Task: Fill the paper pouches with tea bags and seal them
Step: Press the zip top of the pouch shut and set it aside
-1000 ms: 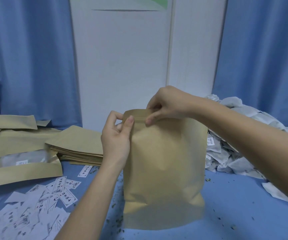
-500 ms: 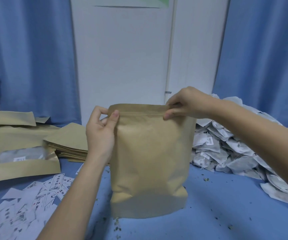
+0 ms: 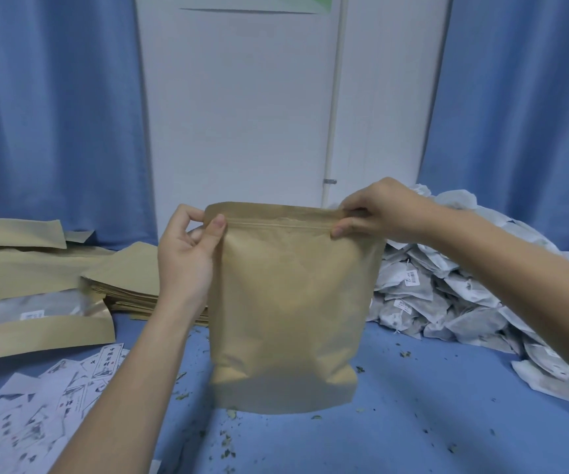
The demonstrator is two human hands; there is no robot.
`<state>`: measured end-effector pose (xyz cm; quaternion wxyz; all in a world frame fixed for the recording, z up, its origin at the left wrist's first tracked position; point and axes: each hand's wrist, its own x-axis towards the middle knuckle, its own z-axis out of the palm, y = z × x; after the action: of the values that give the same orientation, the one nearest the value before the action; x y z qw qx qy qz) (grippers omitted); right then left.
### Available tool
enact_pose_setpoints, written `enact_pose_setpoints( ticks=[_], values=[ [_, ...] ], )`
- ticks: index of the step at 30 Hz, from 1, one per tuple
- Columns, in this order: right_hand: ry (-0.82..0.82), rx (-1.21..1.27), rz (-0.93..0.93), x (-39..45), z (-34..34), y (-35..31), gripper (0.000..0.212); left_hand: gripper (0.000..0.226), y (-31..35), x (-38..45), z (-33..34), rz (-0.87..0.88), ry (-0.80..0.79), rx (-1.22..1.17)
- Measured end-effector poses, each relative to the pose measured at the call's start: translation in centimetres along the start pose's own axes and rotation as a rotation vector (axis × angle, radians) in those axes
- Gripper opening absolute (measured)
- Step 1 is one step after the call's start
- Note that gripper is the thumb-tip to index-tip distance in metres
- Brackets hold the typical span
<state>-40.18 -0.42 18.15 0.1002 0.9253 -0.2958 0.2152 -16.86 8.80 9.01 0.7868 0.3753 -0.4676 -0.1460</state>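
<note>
The left hand [image 3: 187, 258] pinches the top left corner of the paper pouch [image 3: 290, 302], thumb on the near face and fingers curled behind. The right hand [image 3: 375, 210] pinches the top right end of the same zip strip. The pouch is upright at the middle of the blue table [image 3: 413, 422]; its base looks just above the surface, though blur makes that uncertain. Tea bags [image 3: 447, 295] are heaped to its right. Flat pouches [image 3: 129, 285] are stacked to its left, with printed labels [image 3: 54, 398] nearer the person.

Pouch [image 3: 290, 309] centre — flat pouches [image 3: 129, 285] left, tea bags [image 3: 447, 295] right.
</note>
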Motion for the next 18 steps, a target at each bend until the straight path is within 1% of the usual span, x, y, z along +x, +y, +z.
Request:
enact_pose_setpoints(
  ticks=[4,7,9,10,12,14,17,18],
  values=[
    [0.059,-0.008,0.046,-0.1,0.7,0.2,0.043,0.032,-0.4,0.2,-0.3,-0.021,0.038,-0.027],
    [0.137,-0.001,0.096,-0.3,1.3,0.5,0.060,0.028,-0.8,0.0,-0.1,-0.029,0.037,-0.030],
    [0.189,0.002,0.078,-0.3,1.7,0.5,0.063,0.024,-1.0,-0.1,-0.1,-0.045,0.048,-0.060],
    [0.219,0.027,0.074,-0.3,1.8,0.5,0.061,0.020,-1.0,-0.2,-0.1,-0.054,0.052,-0.078],
    [0.310,0.167,0.103,-0.6,2.1,0.7,0.048,0.015,-1.4,-0.5,-0.3,-0.086,0.039,-0.122],
    [0.391,0.335,0.142,-0.9,2.8,1.0,0.037,0.033,-2.2,-1.2,-0.8,-0.171,-0.035,-0.126],
    [0.499,0.497,0.198,-1.4,4.0,0.9,0.028,0.053,-3.9,-2.6,-1.2,-0.414,-0.256,-0.054],
    [0.541,0.545,0.236,-1.5,4.4,0.9,0.024,0.056,-4.4,-3.0,-1.4,-0.474,-0.286,-0.040]
  ],
)
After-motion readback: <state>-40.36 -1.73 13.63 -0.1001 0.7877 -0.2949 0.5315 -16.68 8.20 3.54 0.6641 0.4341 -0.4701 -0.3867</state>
